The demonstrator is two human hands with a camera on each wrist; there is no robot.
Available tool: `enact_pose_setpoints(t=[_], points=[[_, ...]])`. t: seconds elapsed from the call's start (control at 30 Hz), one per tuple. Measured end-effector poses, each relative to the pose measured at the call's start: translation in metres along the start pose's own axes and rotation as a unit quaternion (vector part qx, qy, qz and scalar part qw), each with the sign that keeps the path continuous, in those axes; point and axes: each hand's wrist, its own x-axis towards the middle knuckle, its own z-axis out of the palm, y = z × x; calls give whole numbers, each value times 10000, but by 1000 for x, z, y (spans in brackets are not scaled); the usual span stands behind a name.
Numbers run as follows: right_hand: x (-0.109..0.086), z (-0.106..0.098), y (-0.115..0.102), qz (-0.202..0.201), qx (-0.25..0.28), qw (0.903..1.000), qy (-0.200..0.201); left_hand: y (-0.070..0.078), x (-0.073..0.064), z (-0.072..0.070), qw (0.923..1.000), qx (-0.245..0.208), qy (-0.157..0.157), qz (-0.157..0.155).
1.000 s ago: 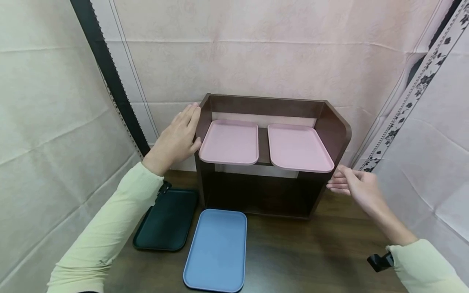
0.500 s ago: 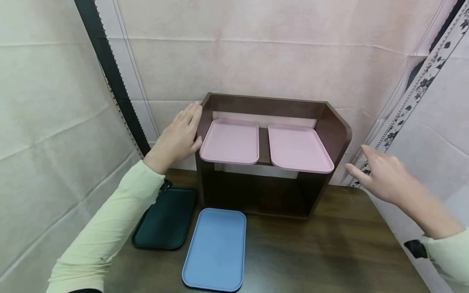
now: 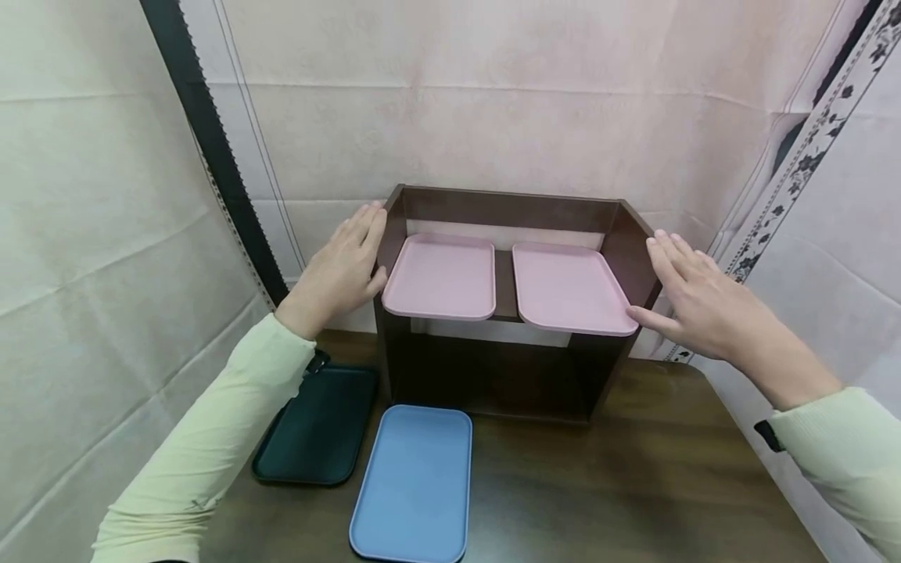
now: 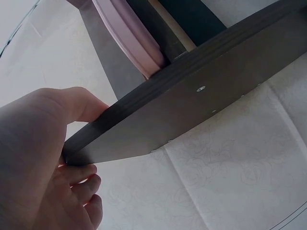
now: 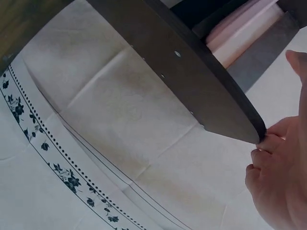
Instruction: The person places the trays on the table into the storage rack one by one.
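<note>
Beyond the blue tray (image 3: pixel 411 481), an ungripped rack (image 3: pixel 507 207)

Your left hand (image 3: pixel 341 262) and right hand (image 3: pixel 704 297), fingers extended and holding nothing, touched the rack's opposite sides (image 3: pixel 629 242). Between them, two pink trays (image 3: pixel 439 275) lay on its upper shelf (image 3: pixel 505 285).

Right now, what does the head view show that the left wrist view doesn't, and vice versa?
Only the head view shows the blue tray and the right hand.
Only the left wrist view shows a small shiny spot on the outer side of the brown shelf.
Both show the left hand touching that shelf, and a pink tray.
</note>
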Motion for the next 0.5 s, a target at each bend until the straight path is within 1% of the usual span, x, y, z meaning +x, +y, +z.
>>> enact_pose_setpoints(t=[0.07,0.13,0.27,0.33,0.43,0.5], points=[[0,4,1,52,5,10000,-8,2,1,1,10000,10,-13,30],[-2,7,3,87,53,9999,37,2,1,0,9999,112,-52,66],[-3,12,4,85,96,9998,145,1,1,-4,9982,546,-156,190],[-3,14,4,69,98,9997,228,1,0,-8,9967,747,-154,262],[-1,16,4,47,92,9994,317,1,-5,-12,9948,944,-99,381],[-1,17,4,32,80,9993,369,1,-11,-14,9940,1005,-86,419]])
